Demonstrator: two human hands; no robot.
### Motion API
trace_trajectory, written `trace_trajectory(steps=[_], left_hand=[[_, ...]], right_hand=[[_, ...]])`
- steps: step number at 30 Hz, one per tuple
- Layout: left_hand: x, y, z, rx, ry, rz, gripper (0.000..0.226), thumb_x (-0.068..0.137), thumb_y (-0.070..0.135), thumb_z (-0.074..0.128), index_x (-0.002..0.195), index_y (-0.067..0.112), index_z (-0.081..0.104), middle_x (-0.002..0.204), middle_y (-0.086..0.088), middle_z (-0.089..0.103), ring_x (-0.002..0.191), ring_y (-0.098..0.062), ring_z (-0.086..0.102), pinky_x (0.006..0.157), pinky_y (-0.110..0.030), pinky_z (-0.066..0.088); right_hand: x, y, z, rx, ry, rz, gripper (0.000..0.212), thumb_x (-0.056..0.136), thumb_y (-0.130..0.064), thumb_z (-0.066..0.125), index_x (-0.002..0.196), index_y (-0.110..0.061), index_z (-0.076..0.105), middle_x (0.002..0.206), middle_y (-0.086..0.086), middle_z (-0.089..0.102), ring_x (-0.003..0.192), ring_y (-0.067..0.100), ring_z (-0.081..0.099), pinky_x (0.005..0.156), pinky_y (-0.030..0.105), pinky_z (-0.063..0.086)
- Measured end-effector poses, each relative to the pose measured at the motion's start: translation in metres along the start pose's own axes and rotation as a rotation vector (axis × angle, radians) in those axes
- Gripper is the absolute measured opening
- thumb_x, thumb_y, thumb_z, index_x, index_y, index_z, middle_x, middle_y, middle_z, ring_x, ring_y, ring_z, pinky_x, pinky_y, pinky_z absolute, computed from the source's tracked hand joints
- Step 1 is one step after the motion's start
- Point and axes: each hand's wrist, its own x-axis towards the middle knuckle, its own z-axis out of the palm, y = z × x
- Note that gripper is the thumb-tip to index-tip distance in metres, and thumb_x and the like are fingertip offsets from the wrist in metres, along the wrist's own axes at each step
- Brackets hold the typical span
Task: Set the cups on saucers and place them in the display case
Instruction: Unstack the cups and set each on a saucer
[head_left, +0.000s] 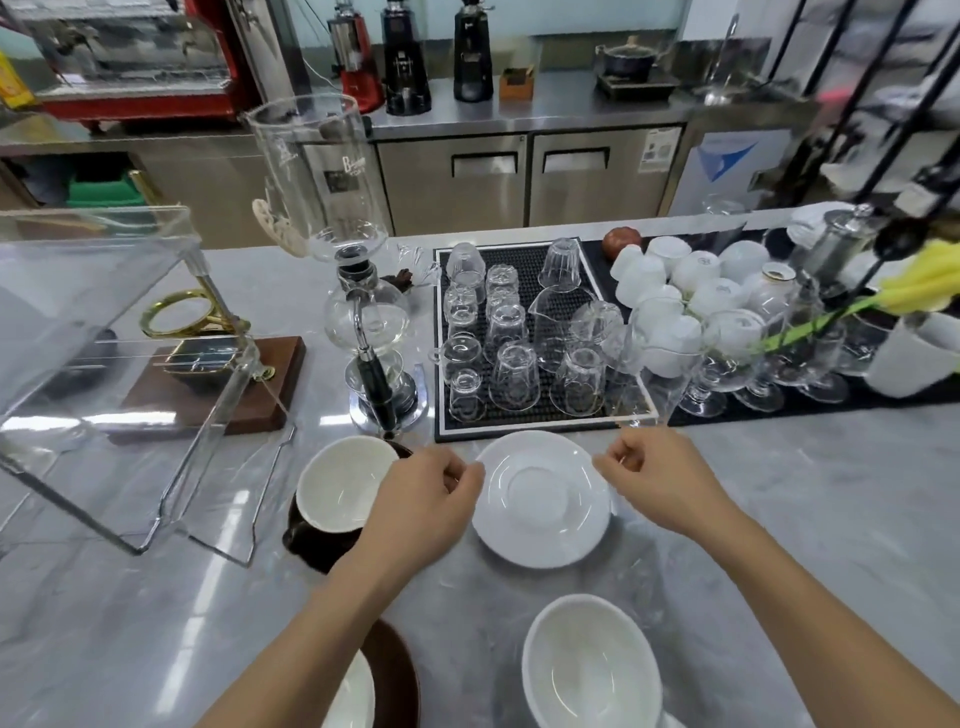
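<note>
A white saucer (543, 496) lies on the grey marble counter, with nothing on it. My left hand (428, 496) pinches its left rim and my right hand (657, 478) pinches its right rim. Left of it a brown cup with a white inside (340, 483) sits on a brown saucer (311, 548). A white cup (587, 670) stands near the bottom edge. Another cup (356, 696) rests on a brown saucer (397, 675) under my left forearm. The clear display case (104, 322) stands open at the left.
A glass siphon brewer (363, 317) stands behind the brown cup. A black mat (524, 421) holds several upturned glasses. Right of it lie several white cups (691, 280), stemmed glasses (727, 364) and a yellow flower (919, 286). A wooden stand (218, 395) sits by the case.
</note>
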Motion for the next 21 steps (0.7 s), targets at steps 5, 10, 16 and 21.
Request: trace_trajectory(steps=[5, 10, 16, 21], left_hand=[[-0.019, 0.005, 0.011, -0.053, -0.126, -0.004, 0.026, 0.093, 0.037, 0.062, 0.075, 0.017, 0.065, 0.055, 0.003, 0.059, 0.055, -0.009, 0.053, 0.056, -0.025, 0.042], [-0.047, 0.006, 0.022, -0.137, -0.249, -0.039, 0.022, 0.091, 0.037, 0.064, 0.078, 0.020, 0.067, 0.065, 0.001, 0.070, 0.062, -0.016, 0.068, 0.067, -0.039, 0.060], [-0.077, -0.003, 0.032, -0.246, -0.353, -0.085, 0.015, 0.089, 0.035, 0.065, 0.080, 0.024, 0.070, 0.066, 0.015, 0.069, 0.065, -0.015, 0.070, 0.072, -0.045, 0.062], [-0.097, -0.012, 0.039, -0.291, -0.326, -0.090, 0.008, 0.091, 0.023, 0.067, 0.085, 0.027, 0.071, 0.077, 0.008, 0.072, 0.066, -0.021, 0.069, 0.070, -0.048, 0.061]], right_hand=[[-0.032, 0.010, 0.001, 0.160, -0.032, 0.084, 0.023, 0.084, -0.031, 0.071, 0.062, -0.024, 0.064, 0.057, 0.004, 0.066, 0.055, 0.020, 0.063, 0.064, 0.042, 0.057], [-0.077, 0.010, -0.001, 0.268, -0.134, 0.122, 0.019, 0.085, -0.027, 0.071, 0.069, -0.017, 0.068, 0.064, 0.011, 0.068, 0.050, 0.014, 0.058, 0.062, 0.040, 0.054], [-0.124, 0.027, -0.003, 0.391, -0.173, 0.174, 0.015, 0.087, -0.022, 0.072, 0.072, -0.019, 0.070, 0.069, 0.004, 0.069, 0.056, 0.016, 0.060, 0.051, 0.020, 0.048], [-0.155, 0.043, 0.000, 0.426, -0.234, 0.195, 0.011, 0.084, -0.026, 0.075, 0.075, -0.021, 0.071, 0.067, 0.003, 0.068, 0.061, 0.023, 0.062, 0.062, 0.037, 0.052]])
